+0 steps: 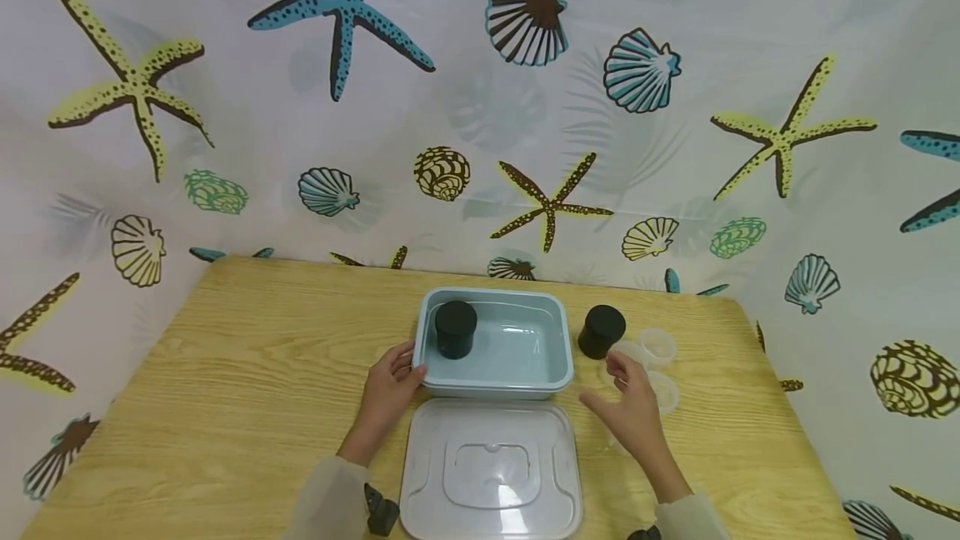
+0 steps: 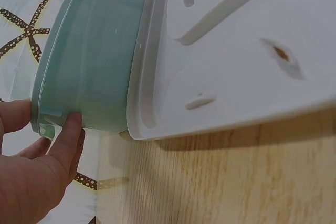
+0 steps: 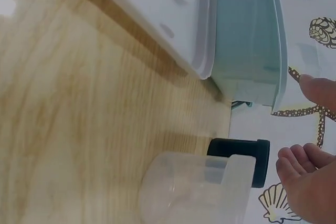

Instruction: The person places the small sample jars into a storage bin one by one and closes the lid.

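Observation:
A light blue rectangular box (image 1: 517, 357) lies on the table, its top uncovered. Inside it, towards the left, stands a black cylindrical container (image 1: 455, 330). My left hand (image 1: 392, 394) holds the box's rim at the near left corner; in the left wrist view the thumb is over the edge and the fingers lie against the outer wall. My right hand (image 1: 633, 411) hovers right of the box, thumb and fingers apart, holding nothing. Beyond its fingertips is a second black container (image 1: 602, 332). Clear plastic cups (image 1: 657, 346) stand beside and partly behind this hand.
In front of the box lies a translucent white lid (image 1: 491, 465), close against its near side. The wooden table (image 1: 285, 340) reaches back to a hanging cloth (image 1: 465, 107) printed with starfish and shells.

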{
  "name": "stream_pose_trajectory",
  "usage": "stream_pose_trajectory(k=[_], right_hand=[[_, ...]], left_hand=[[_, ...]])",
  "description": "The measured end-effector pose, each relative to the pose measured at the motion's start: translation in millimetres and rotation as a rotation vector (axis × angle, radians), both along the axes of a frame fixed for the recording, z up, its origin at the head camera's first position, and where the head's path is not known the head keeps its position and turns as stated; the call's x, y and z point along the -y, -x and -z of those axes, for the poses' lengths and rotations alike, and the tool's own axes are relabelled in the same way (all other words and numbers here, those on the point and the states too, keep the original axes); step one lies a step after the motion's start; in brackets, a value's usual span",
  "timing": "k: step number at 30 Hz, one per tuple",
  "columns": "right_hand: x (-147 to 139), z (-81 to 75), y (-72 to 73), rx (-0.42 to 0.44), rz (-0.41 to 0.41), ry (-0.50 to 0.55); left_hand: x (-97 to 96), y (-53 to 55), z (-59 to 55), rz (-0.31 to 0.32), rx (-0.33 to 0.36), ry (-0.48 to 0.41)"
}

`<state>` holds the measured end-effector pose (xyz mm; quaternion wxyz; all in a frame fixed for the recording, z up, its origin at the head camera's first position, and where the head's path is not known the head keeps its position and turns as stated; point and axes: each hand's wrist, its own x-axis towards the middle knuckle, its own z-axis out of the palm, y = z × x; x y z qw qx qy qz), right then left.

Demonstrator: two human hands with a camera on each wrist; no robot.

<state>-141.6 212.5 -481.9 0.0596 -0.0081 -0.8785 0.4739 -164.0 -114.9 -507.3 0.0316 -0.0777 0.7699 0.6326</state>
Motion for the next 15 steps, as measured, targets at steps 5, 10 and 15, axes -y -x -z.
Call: stream_pose_trajectory(k=[5, 10, 15], right_hand=[[-10.4, 3.3, -9.5, 0.011, 0.011, 0.005], [-20.2, 4.7, -19.3, 0.014, 0.022, 0.005], [-26.3, 5.2, -25.9, 0.014, 0.042, 0.001]], left_hand=[[-0.7, 0.4, 0.1, 0.006, 0.0, -0.003], [-1.3, 1.3, -0.2, 0.007, -0.007, -0.007], [-2.3, 0.1, -1.6, 0.006, -0.009, -0.011]])
